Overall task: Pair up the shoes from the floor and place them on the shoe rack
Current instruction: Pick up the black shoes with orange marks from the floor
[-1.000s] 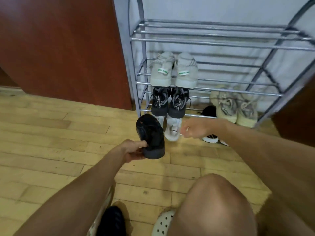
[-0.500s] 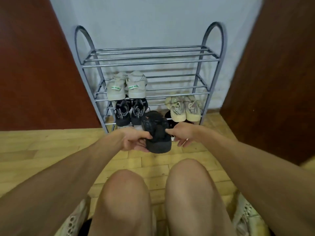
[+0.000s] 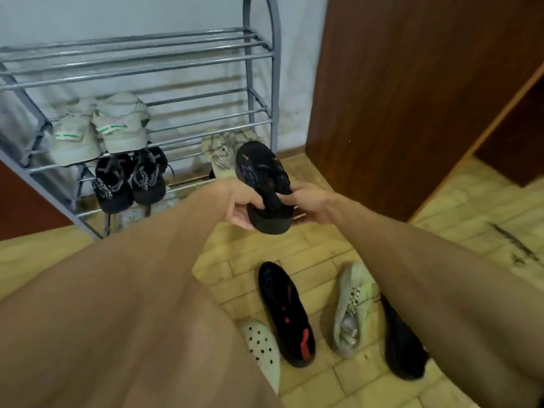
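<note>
A black sneaker [image 3: 262, 178] with small orange marks is held up in front of the grey metal shoe rack [image 3: 262, 83], toe pointing away. My left hand [image 3: 240, 206] grips its heel from the left and my right hand [image 3: 309, 203] grips it from the right. On the rack's middle shelf sits a pale pair with green stripes [image 3: 100, 131]. Below it sits a black pair [image 3: 129, 181], and to the right a beige pair [image 3: 220, 154], partly hidden by the held shoe.
On the wooden floor near my legs lie a black shoe with red marks [image 3: 287, 313], a white perforated clog [image 3: 263, 347], a pale grey sneaker [image 3: 353, 307] and another black shoe [image 3: 403, 346]. A brown wooden cabinet [image 3: 412, 92] stands right of the rack.
My view has swung to the right and down, showing the shoes on the floor. My right hand has closed onto the black sneaker, which has moved right in front of the rack.
</note>
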Demonstrator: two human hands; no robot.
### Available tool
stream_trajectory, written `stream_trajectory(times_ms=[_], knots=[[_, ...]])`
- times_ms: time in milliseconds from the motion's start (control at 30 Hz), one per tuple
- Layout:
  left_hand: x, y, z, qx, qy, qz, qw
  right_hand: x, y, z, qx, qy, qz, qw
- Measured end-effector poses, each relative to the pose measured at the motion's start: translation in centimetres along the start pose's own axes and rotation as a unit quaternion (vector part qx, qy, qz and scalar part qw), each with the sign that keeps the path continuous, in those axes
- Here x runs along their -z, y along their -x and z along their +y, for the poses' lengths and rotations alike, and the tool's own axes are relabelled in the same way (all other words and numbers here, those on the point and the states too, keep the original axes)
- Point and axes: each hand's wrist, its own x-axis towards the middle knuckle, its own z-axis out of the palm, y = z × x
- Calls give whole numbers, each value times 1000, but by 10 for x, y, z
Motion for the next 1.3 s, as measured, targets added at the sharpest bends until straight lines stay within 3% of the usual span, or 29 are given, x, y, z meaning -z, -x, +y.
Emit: stream_trajectory(times_ms=[133,233,400,533,733,900,1033,1133,1200,1300], knots=[[-33,-27,-18,-48,73,54,995,25,-8,35,-34,-91,-6,995],[-53,-44,-38,-71,93,49,992,48,-17,77,-73,-130,55,987],[-76,-46,-38,-101,31,-22,994,73,-9,167,-155,-58,209,964],[-98,-48,-34,-88,-42,-61,993,77,14,246,-254,101,240,932],[-156,-61,-52,-71,-53,-100,991,75,56,307,-355,89,363,857],[-178,-67,-94,-43,-35,-109,992,66,78,349,-416,88,319,847],[-171,-67,-113,-35,-28,-100,994,51,84,374,-366,2,358,859],[-166,-66,-119,-29,-29,-83,996,40,81,371,-346,-118,403,839],[-164,-66,-120,-24,-24,-71,997,32,74,368,-362,-196,429,804],[-162,-65,-119,-21,-8,-55,998,33,67,373,-364,-278,392,798]])
